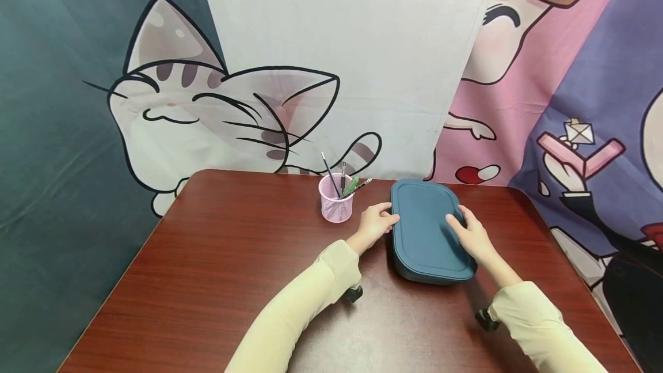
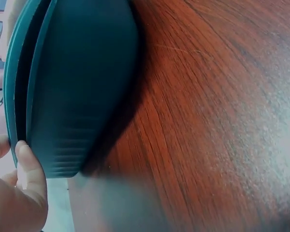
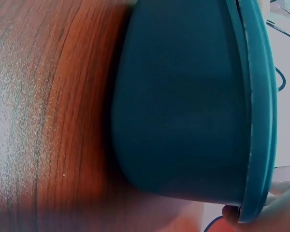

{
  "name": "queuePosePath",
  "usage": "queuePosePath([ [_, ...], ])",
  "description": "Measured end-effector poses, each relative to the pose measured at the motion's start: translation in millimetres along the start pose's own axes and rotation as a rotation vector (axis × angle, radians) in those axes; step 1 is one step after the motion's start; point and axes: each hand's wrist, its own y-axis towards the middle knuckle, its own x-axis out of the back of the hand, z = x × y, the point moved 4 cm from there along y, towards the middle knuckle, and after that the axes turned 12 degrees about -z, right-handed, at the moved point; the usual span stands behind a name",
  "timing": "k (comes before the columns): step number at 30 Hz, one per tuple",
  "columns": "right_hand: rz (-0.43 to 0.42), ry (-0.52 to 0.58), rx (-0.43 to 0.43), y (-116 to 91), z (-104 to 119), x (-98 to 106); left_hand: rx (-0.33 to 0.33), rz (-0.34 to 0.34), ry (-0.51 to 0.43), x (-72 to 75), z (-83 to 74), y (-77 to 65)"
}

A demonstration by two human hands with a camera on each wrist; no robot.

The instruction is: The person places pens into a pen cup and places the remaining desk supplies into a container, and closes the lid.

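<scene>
A dark blue rectangular storage box (image 1: 422,277) with rounded corners stands on the table, its blue lid (image 1: 422,229) on top. The left hand (image 1: 373,224) pinches the lid's rim at the left side. In the left wrist view, a dark gap shows between the lid (image 2: 10,92) and the box wall (image 2: 82,72), with one fingertip tucked in at the rim. The right hand (image 1: 473,240) holds the opposite edge, thumb over the lid's top. Its fingertip shows under the lid's rim (image 3: 261,159) in the right wrist view. What the box contains is hidden.
A pink mesh pen cup (image 1: 336,210) with several pencils or pens and something green stands left of the box, near the table's back edge. Printed cartoon cloths (image 1: 331,45) hang just behind the brown wooden table (image 1: 248,246). A dark object (image 1: 632,298) lies beyond the right edge.
</scene>
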Motion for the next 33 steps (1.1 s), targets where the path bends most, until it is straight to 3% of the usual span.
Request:
queuePosePath([
  [5, -0.003, -0.034, 0.007, -1, 0, -2, 0.006, 0.005, 0.018, 0.6, 4.8, -0.3],
  [19, 0.007, -0.09, 0.0, 4, 0, -6, 0.042, 0.004, -0.062, -0.4, 9.7, -2.9],
  [22, 0.021, -0.079, 0.005, 6, 0, -3, -0.027, 0.002, 0.038, 0.7, 7.0, -3.5],
  [27, -0.014, -0.058, 0.041, 8, 4, 11, -0.262, -0.041, 0.296, 10.0, -3.0, -5.3],
  [29, -0.054, -0.049, 0.063, 9, 7, 21, -0.329, -0.058, 0.319, 17.9, -7.6, -6.0],
  [33, -0.151, -0.048, 0.13, 14, 14, 42, -0.413, -0.082, 0.259, 44.0, -18.5, -9.6],
])
